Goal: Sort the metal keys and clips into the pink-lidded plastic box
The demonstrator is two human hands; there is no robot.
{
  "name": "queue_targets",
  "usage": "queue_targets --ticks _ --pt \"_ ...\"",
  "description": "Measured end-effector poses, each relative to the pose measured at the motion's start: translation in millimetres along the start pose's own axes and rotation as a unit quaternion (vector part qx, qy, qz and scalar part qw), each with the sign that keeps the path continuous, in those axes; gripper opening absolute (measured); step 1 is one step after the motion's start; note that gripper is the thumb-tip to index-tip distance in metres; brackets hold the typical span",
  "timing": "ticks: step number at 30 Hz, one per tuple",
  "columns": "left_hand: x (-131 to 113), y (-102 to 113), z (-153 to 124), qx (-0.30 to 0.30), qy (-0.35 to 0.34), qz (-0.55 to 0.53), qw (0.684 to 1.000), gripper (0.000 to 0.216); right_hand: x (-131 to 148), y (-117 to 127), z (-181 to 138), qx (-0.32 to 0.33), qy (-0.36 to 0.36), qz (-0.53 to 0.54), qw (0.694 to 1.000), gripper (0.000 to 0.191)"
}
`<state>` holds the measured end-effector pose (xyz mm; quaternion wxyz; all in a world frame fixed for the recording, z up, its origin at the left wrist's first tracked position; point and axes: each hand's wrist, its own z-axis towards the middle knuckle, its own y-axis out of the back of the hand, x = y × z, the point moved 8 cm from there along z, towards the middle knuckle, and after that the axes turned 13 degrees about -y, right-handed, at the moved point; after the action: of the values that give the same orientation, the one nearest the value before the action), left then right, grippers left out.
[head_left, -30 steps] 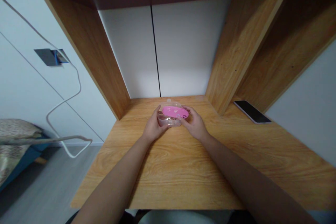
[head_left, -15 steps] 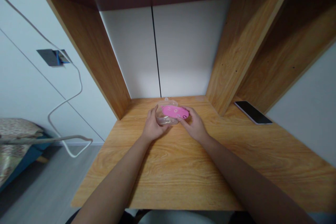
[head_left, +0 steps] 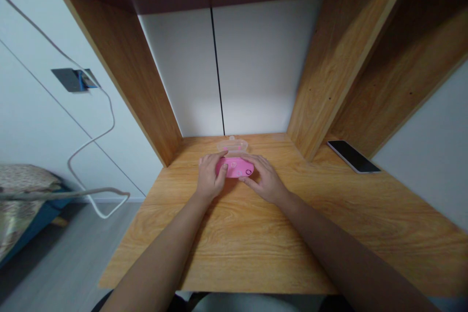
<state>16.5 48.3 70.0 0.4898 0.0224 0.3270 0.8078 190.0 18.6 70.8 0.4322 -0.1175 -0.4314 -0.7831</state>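
Observation:
A small pink oval case lies on the wooden desk between both hands. My left hand curls over its left end, fingers closed on it. My right hand grips its right end with thumb and fingers. Just behind the pink case lies a clear plastic piece flat on the desk, touched by neither hand.
A black phone lies on the desk at the right, under the side shelf. Wooden uprights stand left and right of the recess. A white cable hangs from a wall socket at the left. A bed corner shows far left.
The pink case has come down out of the clear piece and nearer to me, onto the desk. The clear piece now lies behind it, let go by both hands.

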Motion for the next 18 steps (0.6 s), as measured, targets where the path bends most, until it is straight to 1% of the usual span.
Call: queue_targets --ticks 4,8,11,13,15,18 --pt "0 4 0 -0.001 -0.019 -0.016 1.0 0.04 4 -4 -1 0.008 0.014 -0.013 1.0 0.06" --pt "0 18 4 -0.019 -0.03 0.022 0.999 0.04 10 -5 -2 0.022 0.02 -0.031 0.999 0.064" --pt "9 29 11 -0.004 -0.029 0.028 0.999 0.041 13 -6 -2 0.025 0.023 -0.037 0.999 0.066" --pt "21 39 15 0.003 -0.029 0.029 0.999 0.041 11 -6 -2 0.02 0.019 -0.039 0.999 0.067" --pt "40 52 15 0.003 -0.007 0.042 0.999 0.044 6 -5 -1 0.01 0.006 -0.04 0.999 0.067" --pt "72 64 3 0.044 0.024 0.066 0.997 0.046 -1 -3 0 0.0 -0.017 -0.045 0.999 0.065"
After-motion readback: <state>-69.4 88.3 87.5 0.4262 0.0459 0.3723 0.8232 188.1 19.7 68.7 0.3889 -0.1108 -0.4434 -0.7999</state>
